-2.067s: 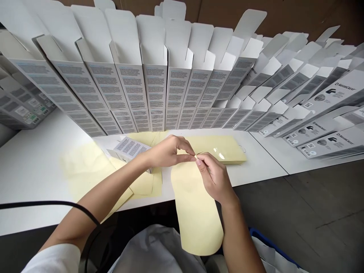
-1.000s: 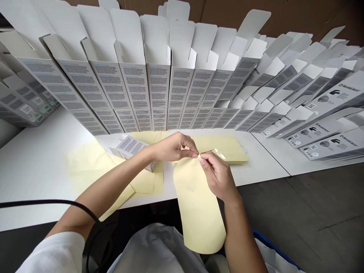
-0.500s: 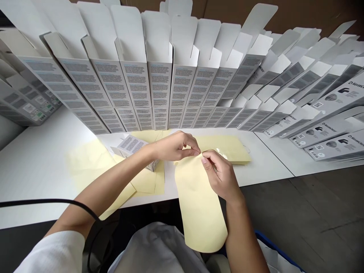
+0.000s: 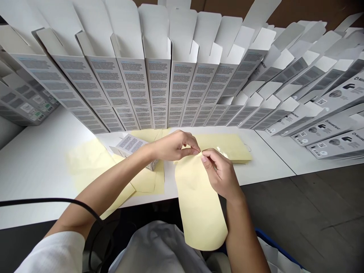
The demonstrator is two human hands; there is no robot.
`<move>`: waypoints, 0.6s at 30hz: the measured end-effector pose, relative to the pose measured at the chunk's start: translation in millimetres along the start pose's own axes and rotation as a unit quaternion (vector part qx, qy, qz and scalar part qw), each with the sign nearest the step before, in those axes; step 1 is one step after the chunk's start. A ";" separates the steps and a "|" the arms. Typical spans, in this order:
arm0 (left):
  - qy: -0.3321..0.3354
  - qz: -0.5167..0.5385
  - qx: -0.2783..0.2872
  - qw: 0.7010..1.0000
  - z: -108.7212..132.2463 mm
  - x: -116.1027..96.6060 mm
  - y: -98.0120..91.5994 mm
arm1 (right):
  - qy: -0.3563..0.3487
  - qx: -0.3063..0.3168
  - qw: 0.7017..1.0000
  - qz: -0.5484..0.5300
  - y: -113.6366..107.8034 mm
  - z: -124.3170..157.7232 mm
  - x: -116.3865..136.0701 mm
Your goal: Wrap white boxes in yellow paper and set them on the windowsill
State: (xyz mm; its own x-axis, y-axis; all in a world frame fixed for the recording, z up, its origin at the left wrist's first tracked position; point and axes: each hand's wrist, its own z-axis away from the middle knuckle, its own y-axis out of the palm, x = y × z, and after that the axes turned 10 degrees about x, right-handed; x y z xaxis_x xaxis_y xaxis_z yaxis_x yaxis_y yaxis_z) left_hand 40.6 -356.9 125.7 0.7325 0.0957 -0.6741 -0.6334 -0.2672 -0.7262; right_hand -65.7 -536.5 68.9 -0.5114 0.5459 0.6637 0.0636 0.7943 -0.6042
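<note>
A pale yellow paper sheet (image 4: pixel 200 204) with a rounded lower end hangs over the table's front edge, above my lap. My right hand (image 4: pixel 220 170) is closed on its upper edge, thumb in front. Right beside that grip, the thumb and fingertips of my left hand (image 4: pixel 180 146) pinch the same edge; any small piece between them is too small to make out. Behind my hands lies a stack of yellow sheets (image 4: pixel 233 148) with a shiny clear patch on top. By my left wrist, a small printed box (image 4: pixel 132 144) rests tilted on more yellow sheets (image 4: pixel 145 182).
Tall white printed boxes (image 4: pixel 158 87) with raised flaps stand in a row along the back. More boxes (image 4: pixel 332 132) fill the right side, and others (image 4: pixel 31 98) stand far left. A black cable (image 4: pixel 57 200) crosses the lower left. The white table (image 4: pixel 36 163) has a seam at right.
Both hands keep their hold at the sheet's upper edge with hardly any movement. The view has shifted slightly, so the boxes appear a little higher.
</note>
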 end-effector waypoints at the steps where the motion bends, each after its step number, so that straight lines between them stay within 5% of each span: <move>1: 0.000 0.000 0.000 1.000 -0.2 0.2 0.3 | 0.001 0.002 1.000 -0.003 0.1 0.1 -0.3; 18: -0.067 0.045 -0.006 0.997 -4.8 5.6 1.6 | 0.019 -0.013 1.000 -0.008 -1.1 1.8 -0.3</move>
State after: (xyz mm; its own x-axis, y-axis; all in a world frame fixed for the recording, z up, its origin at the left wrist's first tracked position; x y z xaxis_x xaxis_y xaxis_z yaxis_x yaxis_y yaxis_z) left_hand 44.9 -361.4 121.4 0.6319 0.1981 -0.7493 -0.6918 -0.2918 -0.6606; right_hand -67.2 -538.0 68.7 -0.4796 0.5425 0.6897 0.0775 0.8091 -0.5825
